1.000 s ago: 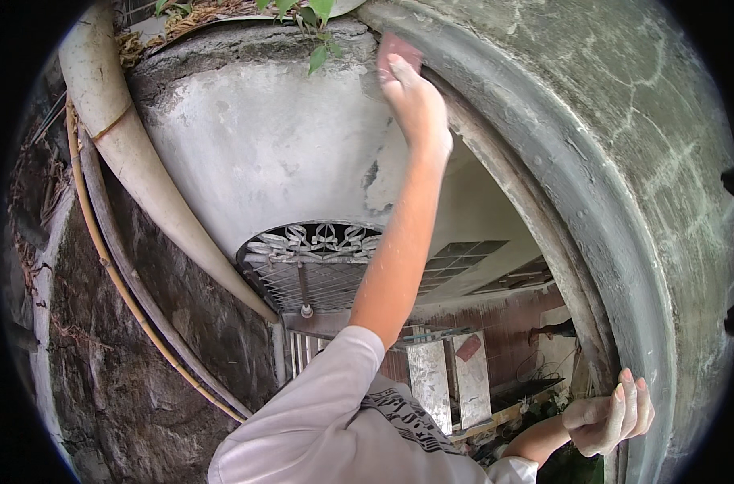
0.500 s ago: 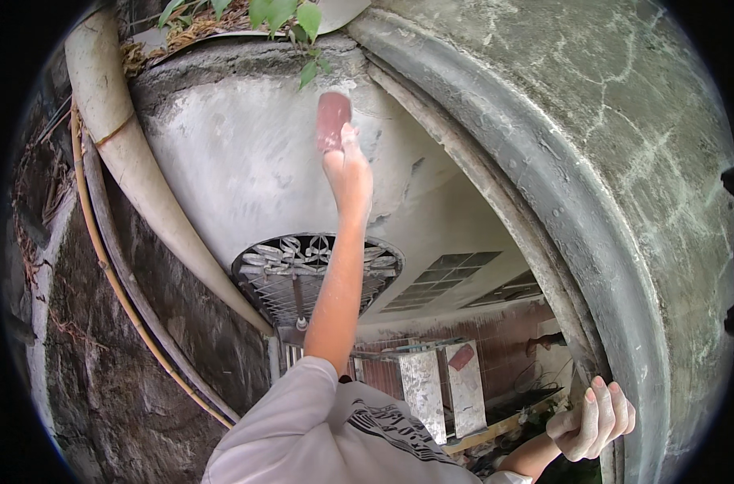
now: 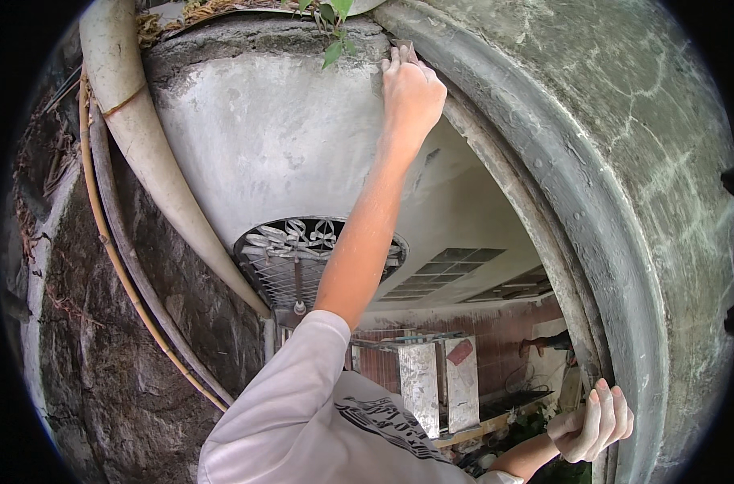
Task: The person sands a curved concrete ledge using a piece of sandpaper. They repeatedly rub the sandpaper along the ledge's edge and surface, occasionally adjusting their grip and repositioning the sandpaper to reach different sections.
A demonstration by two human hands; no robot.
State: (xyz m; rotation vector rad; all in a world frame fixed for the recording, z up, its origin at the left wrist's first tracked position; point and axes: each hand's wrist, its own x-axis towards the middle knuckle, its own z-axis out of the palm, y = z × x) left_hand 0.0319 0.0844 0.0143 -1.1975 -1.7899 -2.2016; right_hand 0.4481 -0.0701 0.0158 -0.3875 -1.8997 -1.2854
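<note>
My left hand (image 3: pixel 413 90) is stretched far up along the grey-white plastered wall (image 3: pixel 238 121). Its fingers are closed on a piece of sandpaper (image 3: pixel 405 47), of which only a small brownish edge shows past the fingertips. The hand presses where the wall top meets the curved grey concrete ledge (image 3: pixel 544 145). At the lower right, my right hand (image 3: pixel 594 423) lies beside the lower end of that ledge, fingers curled and dusted white. Whatever is inside its curl, if anything, is hidden.
A thick pale pipe (image 3: pixel 153 149) and thin bamboo pole (image 3: pixel 113 266) run down the left. An oval grille (image 3: pixel 290 258) opens below the wall. Far beneath are whitish planks (image 3: pixel 419 383), a reddish piece (image 3: pixel 460 351) on one, and another person's hand (image 3: pixel 532 345). Leaves (image 3: pixel 334 48) hang above.
My left hand has moved up and right, from the middle of the wall to the corner by the ledge. The sandpaper, formerly showing its red face, is now mostly covered. My right hand stays put.
</note>
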